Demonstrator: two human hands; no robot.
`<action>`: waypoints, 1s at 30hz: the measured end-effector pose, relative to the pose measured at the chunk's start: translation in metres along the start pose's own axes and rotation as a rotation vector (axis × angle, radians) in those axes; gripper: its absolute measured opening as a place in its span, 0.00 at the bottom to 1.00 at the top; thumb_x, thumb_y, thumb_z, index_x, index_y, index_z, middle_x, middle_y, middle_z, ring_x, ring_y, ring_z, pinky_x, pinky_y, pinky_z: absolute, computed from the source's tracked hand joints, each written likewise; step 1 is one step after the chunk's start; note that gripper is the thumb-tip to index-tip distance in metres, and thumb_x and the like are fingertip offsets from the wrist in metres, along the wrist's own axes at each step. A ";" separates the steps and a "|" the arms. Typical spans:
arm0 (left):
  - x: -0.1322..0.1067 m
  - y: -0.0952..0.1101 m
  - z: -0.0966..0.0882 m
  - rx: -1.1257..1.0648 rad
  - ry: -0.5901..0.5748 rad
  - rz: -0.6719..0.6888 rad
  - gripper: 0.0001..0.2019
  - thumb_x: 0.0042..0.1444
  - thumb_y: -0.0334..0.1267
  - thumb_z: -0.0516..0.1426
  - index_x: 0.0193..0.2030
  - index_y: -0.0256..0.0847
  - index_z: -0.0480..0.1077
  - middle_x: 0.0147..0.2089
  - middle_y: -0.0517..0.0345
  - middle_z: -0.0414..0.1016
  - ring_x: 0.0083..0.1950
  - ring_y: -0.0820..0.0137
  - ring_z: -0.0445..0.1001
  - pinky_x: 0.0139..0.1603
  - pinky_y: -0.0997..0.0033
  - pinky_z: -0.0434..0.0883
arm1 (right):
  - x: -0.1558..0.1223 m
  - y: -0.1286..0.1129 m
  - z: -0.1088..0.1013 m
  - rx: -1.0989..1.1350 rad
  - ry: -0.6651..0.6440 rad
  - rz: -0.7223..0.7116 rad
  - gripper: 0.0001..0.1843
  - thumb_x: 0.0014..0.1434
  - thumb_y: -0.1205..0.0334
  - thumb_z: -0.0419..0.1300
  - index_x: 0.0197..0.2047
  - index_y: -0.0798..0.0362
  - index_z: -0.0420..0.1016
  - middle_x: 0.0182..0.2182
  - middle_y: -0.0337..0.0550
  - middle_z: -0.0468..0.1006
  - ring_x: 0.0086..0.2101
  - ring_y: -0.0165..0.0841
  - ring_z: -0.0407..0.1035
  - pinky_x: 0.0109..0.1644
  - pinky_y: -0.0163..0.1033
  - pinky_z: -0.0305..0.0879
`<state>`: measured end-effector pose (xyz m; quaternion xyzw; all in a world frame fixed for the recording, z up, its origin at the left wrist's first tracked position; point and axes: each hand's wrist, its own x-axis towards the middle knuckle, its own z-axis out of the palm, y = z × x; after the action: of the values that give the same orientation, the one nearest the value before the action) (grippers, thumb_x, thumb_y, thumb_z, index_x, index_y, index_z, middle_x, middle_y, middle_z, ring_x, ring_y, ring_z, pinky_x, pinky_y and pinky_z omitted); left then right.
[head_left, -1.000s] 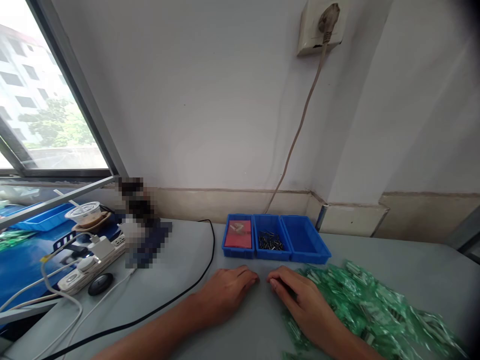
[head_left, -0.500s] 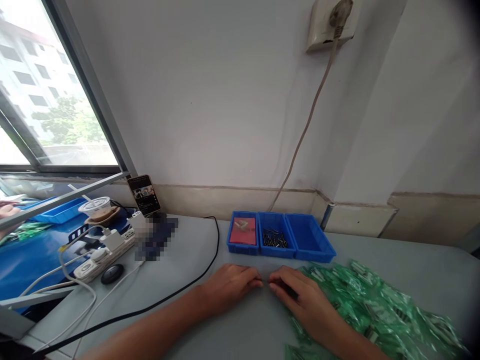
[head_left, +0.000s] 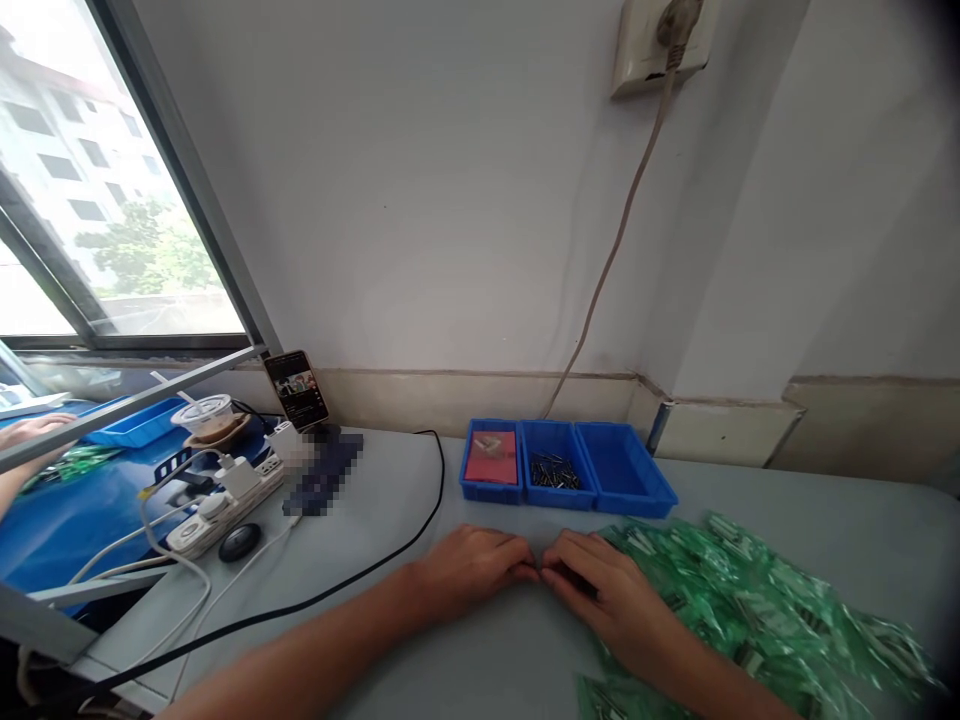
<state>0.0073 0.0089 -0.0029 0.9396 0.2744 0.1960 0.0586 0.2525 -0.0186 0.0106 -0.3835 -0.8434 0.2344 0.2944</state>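
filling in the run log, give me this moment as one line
left hand: curled, close to right hand | right hand: beside green bags | anything held: cannot tell | middle blue tray: small metal pieces

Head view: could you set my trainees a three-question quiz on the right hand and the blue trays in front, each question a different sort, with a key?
1. True or false: small metal parts lie in the middle blue tray.
2. Which is nearest the right hand? a) the black mouse; b) the green packets; c) the phone.
3. Fill the gap: the flat sheet in the left blue tray is ___ in colour.

Key: 1. True. 2. b. 3. Pinkish red.
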 end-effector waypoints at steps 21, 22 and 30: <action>-0.001 -0.005 0.000 0.079 0.029 -0.074 0.20 0.79 0.47 0.49 0.37 0.41 0.70 0.33 0.59 0.76 0.33 0.70 0.73 0.35 0.69 0.60 | -0.002 0.005 -0.010 0.211 0.342 0.234 0.14 0.71 0.50 0.57 0.36 0.48 0.72 0.31 0.39 0.72 0.32 0.36 0.67 0.37 0.39 0.64; -0.001 -0.005 0.000 0.080 0.032 -0.075 0.21 0.79 0.47 0.48 0.36 0.41 0.69 0.32 0.60 0.75 0.33 0.70 0.73 0.35 0.68 0.60 | -0.002 0.004 -0.010 0.215 0.347 0.237 0.13 0.71 0.50 0.57 0.36 0.48 0.71 0.31 0.38 0.72 0.32 0.36 0.66 0.37 0.39 0.64; -0.001 -0.002 -0.001 0.099 0.029 -0.163 0.22 0.77 0.44 0.48 0.29 0.40 0.65 0.27 0.59 0.73 0.28 0.71 0.68 0.31 0.66 0.53 | -0.004 0.004 -0.010 0.253 0.337 0.273 0.17 0.74 0.48 0.52 0.36 0.48 0.69 0.29 0.37 0.66 0.30 0.35 0.60 0.31 0.38 0.57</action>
<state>0.0050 0.0098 -0.0026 0.9129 0.3603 0.1905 0.0239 0.2631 -0.0179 0.0140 -0.4878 -0.6867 0.3084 0.4420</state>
